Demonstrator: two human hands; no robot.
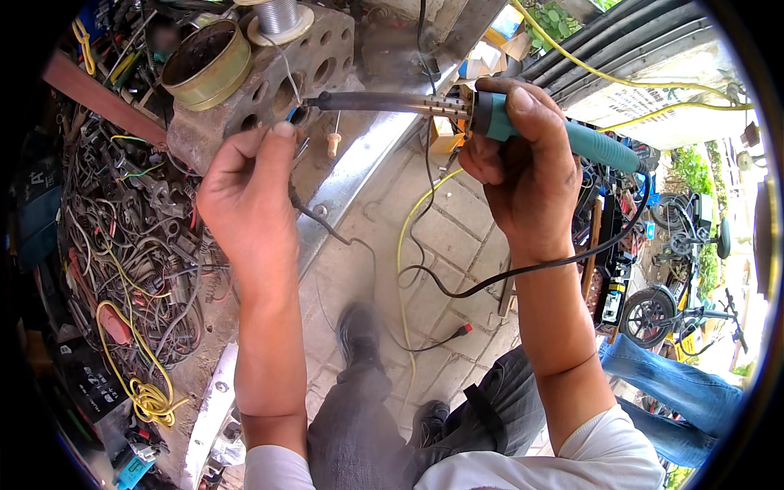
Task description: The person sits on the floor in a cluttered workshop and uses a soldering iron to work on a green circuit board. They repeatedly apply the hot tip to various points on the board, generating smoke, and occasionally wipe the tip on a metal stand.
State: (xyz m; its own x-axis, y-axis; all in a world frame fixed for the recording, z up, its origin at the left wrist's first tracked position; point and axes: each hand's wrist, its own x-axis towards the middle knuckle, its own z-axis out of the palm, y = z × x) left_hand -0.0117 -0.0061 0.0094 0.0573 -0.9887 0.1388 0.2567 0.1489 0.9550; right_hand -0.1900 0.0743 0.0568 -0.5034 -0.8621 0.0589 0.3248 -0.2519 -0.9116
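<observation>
My right hand (535, 167) is closed round the teal handle of a soldering iron (384, 102), whose dark barrel points left. My left hand (251, 180) pinches a thin blue wire (291, 114) near the iron's tip. Whether the tip touches the wire, I cannot tell. A strand of solder (289, 67) hangs down to this spot from a spool (282, 18). The spool stands on a rusty metal block (269, 90) with round holes, beside an open round tin (206, 69). Below the barrel there is a small tan piece (333, 145) on a thin lead.
Tangled cables and metal parts (131, 220) cover the bench at left, with a coiled yellow cord (155, 400) nearer me. The bench's metal edge (359, 167) runs diagonally. The iron's black cord (523, 269) loops under my right arm. Someone in jeans (678, 384) is at right.
</observation>
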